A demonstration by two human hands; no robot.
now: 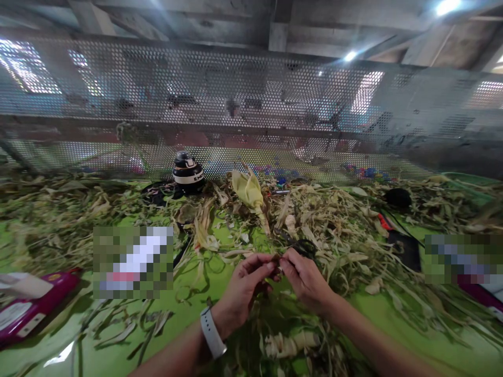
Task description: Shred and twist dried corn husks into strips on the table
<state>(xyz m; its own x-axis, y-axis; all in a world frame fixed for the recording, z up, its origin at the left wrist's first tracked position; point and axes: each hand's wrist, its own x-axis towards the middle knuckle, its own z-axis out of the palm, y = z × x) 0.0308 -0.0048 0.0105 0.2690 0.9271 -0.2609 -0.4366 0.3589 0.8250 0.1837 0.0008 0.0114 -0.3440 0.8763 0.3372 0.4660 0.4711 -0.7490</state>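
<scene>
My left hand, with a white band on the wrist, is closed in a pinch at the middle of the green table. Fingertips together, my right hand meets it from the right. Between the two sets of fingertips is a small brownish bit, too small and hidden to name. Just beyond the right hand lie scissors with black handles. Farther off stands a pale yellow-green bundle of folded husk with a wrapped stem. A pale, knobbly wrapped piece lies below my hands, nearest me.
Dried leaf strips lie in heaps across the table. A black and white rounded container stands at the back, before a perforated metal screen. A magenta device is at left; a dark flat object lies right.
</scene>
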